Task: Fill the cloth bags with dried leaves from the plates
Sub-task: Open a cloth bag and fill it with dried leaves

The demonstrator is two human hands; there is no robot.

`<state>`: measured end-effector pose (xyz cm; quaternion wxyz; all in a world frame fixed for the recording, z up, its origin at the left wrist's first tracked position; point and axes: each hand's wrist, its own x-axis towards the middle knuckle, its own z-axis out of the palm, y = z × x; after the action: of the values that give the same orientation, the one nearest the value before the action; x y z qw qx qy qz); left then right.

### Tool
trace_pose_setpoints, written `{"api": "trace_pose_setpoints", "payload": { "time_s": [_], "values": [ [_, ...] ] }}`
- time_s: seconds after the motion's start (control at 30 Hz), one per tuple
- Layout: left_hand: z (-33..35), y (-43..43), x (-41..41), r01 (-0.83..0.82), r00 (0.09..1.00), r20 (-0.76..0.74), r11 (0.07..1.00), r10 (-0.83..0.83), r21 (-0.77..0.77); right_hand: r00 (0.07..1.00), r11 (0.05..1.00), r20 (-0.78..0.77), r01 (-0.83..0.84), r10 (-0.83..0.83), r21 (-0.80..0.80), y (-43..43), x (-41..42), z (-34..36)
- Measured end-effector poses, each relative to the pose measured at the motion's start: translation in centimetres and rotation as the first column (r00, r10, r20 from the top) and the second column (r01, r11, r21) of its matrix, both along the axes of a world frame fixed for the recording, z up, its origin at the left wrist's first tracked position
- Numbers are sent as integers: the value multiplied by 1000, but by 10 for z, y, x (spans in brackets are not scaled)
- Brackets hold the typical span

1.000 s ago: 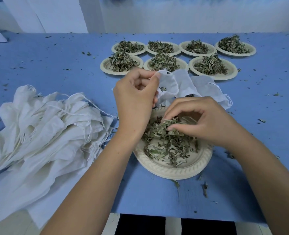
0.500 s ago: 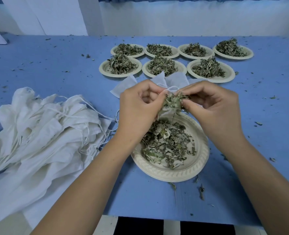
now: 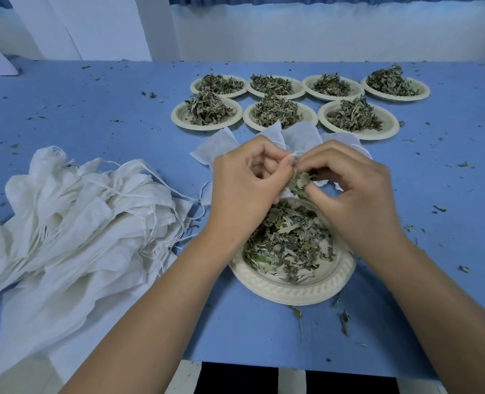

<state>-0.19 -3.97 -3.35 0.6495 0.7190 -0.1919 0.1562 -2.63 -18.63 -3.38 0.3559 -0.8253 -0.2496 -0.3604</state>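
Dried leaves [image 3: 299, 180], a small clump, are pinched by the right hand [image 3: 352, 191] just above the near plate [image 3: 292, 292]. The clump is at the mouth of a cloth bag [image 3: 294, 155], which the left hand [image 3: 244, 183] pinches. Left of that plate lies a bag pile [image 3: 79, 223]; beyond it stand seven filled plates [image 3: 358, 120].

A blue table [image 3: 93, 115] carries everything. On its left lies a heap of white cloth bags [image 3: 73, 228]. Near the front edge sits a plate [image 3: 292, 291] of dried leaves [image 3: 287, 240]. Seven more heaped plates [image 3: 178, 118] stand in two rows at the back, a few flat bags [image 3: 215, 146] just before them. Leaf bits [image 3: 345, 319] lie scattered.
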Motion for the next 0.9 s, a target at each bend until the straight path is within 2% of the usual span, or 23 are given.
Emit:
{"api": "trace_pose_setpoints", "payload": {
  "time_s": [0.17,0.23,0.37,0.43,0.53,0.73,0.83,0.9],
  "values": [
    [0,-1,-1,33,999,-2,999,-33,16,998,997,-45,31,-35,-73,0,3,-2],
    [0,0,1,-13,1000,-19,1000,13,-5,992,1000,-126,-18,15,-19,-2,3,1],
    [0,3,5,-97,995,-32,995,96,-34,941,969,-257,-182,221,168,-8,1,6],
    [-1,3,4,-93,995,-34,995,91,-37,937,967,-252,-213,243,140,-7,0,7],
    [-1,2,3,-48,998,-39,999,47,-24,967,982,-181,-164,178,88,-4,0,5],
    [0,0,0,10,999,-47,1000,-11,-23,993,977,-87,-55,74,205,2,0,0],
    [-1,0,-2,57,998,-18,998,-57,-15,998,999,-57,6,-3,42,5,1,-3],
    [-1,0,-3,57,998,-17,998,-57,-1,998,997,-61,-7,2,-78,5,1,-3]
  ]
}}
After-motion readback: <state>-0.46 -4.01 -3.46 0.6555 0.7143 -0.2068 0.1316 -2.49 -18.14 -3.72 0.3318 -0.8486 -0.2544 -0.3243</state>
